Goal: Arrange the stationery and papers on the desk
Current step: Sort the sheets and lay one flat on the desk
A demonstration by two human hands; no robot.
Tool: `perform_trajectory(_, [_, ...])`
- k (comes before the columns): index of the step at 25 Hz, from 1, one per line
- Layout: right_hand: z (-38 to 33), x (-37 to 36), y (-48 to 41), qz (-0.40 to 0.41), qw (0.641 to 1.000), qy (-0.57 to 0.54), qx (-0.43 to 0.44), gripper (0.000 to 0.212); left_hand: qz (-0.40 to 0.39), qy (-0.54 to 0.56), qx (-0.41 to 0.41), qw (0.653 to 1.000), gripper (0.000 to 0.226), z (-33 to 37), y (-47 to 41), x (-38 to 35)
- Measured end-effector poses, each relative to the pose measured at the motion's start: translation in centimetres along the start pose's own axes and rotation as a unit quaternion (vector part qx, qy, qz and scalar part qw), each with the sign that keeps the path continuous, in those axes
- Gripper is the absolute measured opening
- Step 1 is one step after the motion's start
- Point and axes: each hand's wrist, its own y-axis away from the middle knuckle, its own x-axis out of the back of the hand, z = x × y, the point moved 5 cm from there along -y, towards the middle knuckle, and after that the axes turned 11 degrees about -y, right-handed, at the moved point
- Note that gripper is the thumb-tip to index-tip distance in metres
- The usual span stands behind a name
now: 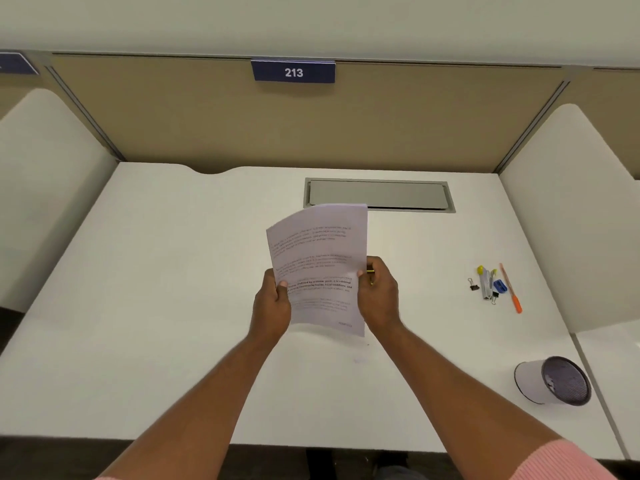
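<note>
Printed white papers (318,258) are held upright above the middle of the white desk (156,306). My left hand (272,304) grips their left edge, thumb on the front. My right hand (377,292) grips the right edge, thumb on the front. At the right of the desk lies a small cluster of stationery: a black binder clip (473,284), a stapler (486,284) with a yellow-topped item, a blue piece (499,286) and an orange pen (511,288). A mesh pen cup (553,380) lies on its side near the right front.
A grey cable hatch (379,195) is set into the desk behind the papers. A tan partition with a blue sign "213" (293,71) stands at the back. White side dividers (568,209) close off both sides.
</note>
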Motion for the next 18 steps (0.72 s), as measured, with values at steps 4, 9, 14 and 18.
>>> perform_trajectory(4, [1.2,-4.3,-0.8,-0.018,0.999,-0.012,-0.025,0.025,0.053,-0.005,0.065,0.996,0.018,-4.4,-1.1,2.5])
perform_trajectory(9, [3.9,-10.0,-1.6,-0.042,0.995,-0.006,-0.090,0.027,0.058,0.002,0.125,0.990,0.026,-9.3,-2.6,5.4])
perform_trajectory(14, [5.6,-16.5,-2.2,-0.075,0.985,-0.021,-0.153,0.027,0.066,-0.009,0.172,0.983,0.046,-13.8,-3.9,8.7])
perform_trajectory(18, [7.3,-20.3,-2.3,-0.124,0.974,0.004,-0.188,0.029,0.056,-0.075,0.209,0.974,0.052,-17.2,-4.6,9.9])
